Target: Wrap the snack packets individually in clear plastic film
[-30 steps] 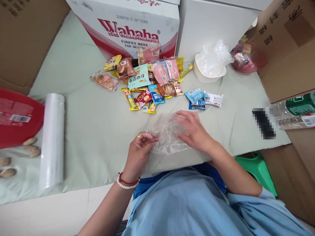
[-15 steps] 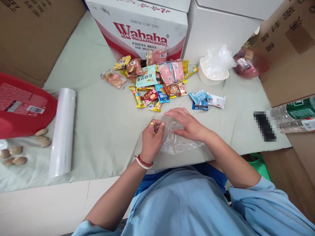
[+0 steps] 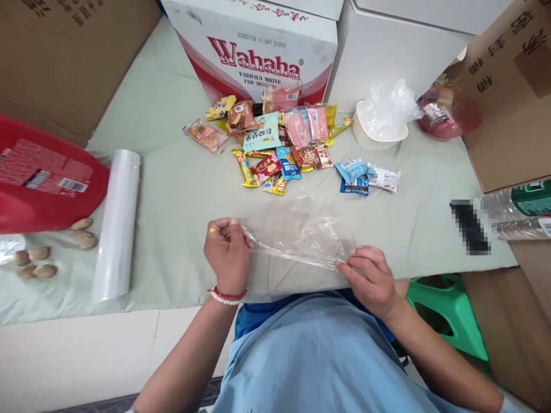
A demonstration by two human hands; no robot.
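A clear plastic bag (image 3: 297, 229) is stretched sideways between my two hands near the table's front edge. My left hand (image 3: 228, 246) is closed on its left end, thumb pressed against the fingers. At the opposite end, my right hand (image 3: 370, 275) pinches the near right corner. Beyond the bag lies a pile of wrapped snacks (image 3: 262, 132) in several colours. To the right of that pile sit a few blue packets (image 3: 350, 170) and a white packet (image 3: 384, 178).
A Wahaha carton (image 3: 258, 51) stands behind the snacks. A white bowl (image 3: 374, 137) holds crumpled plastic. At left are a plastic roll (image 3: 116, 223), a red container (image 3: 47, 172) and several walnuts (image 3: 41, 253). Bottles (image 3: 520, 226) lie at right, with a green stool (image 3: 451, 315) below.
My hands have moved apart, left hand leftward and right hand down to the right. My right hand, open before, now pinches the bag, which has gone from crumpled to stretched out.
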